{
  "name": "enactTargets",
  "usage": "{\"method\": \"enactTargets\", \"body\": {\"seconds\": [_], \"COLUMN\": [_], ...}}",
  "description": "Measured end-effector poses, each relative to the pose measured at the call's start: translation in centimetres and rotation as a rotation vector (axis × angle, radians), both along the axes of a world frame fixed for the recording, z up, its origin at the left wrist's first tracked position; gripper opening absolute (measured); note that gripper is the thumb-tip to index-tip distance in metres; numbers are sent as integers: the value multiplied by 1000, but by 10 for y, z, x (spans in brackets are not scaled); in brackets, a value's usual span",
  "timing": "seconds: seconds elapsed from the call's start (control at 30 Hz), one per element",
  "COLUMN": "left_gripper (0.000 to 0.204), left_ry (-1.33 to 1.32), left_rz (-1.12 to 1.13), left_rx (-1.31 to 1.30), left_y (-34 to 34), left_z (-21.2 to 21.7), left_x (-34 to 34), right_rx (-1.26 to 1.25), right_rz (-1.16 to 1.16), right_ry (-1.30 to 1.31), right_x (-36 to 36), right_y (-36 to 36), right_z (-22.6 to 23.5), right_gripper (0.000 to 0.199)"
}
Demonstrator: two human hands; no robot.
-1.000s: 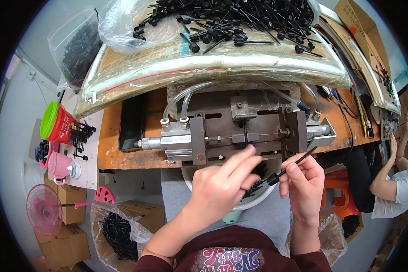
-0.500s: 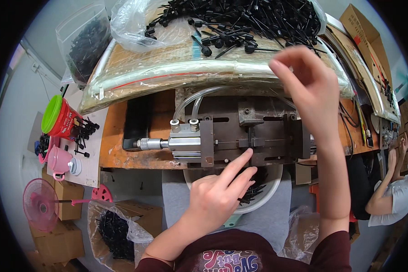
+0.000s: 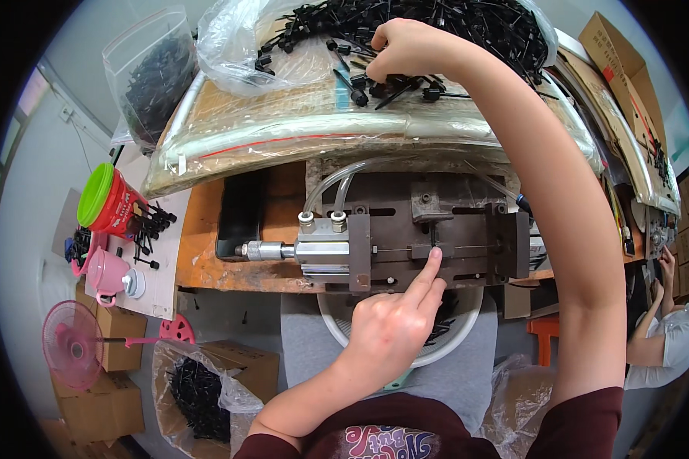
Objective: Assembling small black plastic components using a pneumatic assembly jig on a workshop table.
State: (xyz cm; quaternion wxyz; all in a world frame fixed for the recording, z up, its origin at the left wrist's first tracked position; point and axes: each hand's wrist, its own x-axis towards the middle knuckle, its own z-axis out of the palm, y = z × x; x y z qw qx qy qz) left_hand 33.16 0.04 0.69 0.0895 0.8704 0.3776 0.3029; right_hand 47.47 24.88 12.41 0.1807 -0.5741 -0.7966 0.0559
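Observation:
My left hand [image 3: 390, 325] has its index finger stretched out, the tip on a small black part [image 3: 434, 232] seated in the middle of a dark metal fixture [image 3: 467, 264]. Its other fingers are partly bent, with nothing seen in them. My right hand [image 3: 409, 52] reaches over a heap of black plastic parts with thin stems [image 3: 482, 38]. Thumb and curled index finger are apart at the near edge of the heap, beside a few loose parts. Nothing is visibly held there.
An air cylinder [image 3: 323, 252] with clear hoses [image 3: 325, 180] sits left of the fixture. Below stands a white basket [image 3: 436, 358] with black parts. A red tub [image 3: 119, 206], a pink jug [image 3: 106, 275] and a pink fan [image 3: 73, 344] are left. A co-worker [image 3: 670, 333] is far right.
My right hand has moved up and left from above the fixture to the heap of black parts. My left index finger stays at the fixture. The whole view has shifted slightly.

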Motion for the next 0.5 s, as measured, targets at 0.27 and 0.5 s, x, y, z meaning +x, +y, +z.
{"method": "enactTargets", "body": {"seconds": [0.27,0.5], "left_gripper": [27,33], "left_ry": [-121,-912], "left_rz": [-12,93], "left_rx": [-62,-231], "left_y": [1,-7], "left_z": [6,30], "left_x": [-4,-81], "right_rx": [-113,116], "right_rz": [94,170], "right_ry": [-228,-431], "right_x": [11,41], "right_y": [-25,-36], "right_z": [19,19], "right_gripper": [31,27]}}
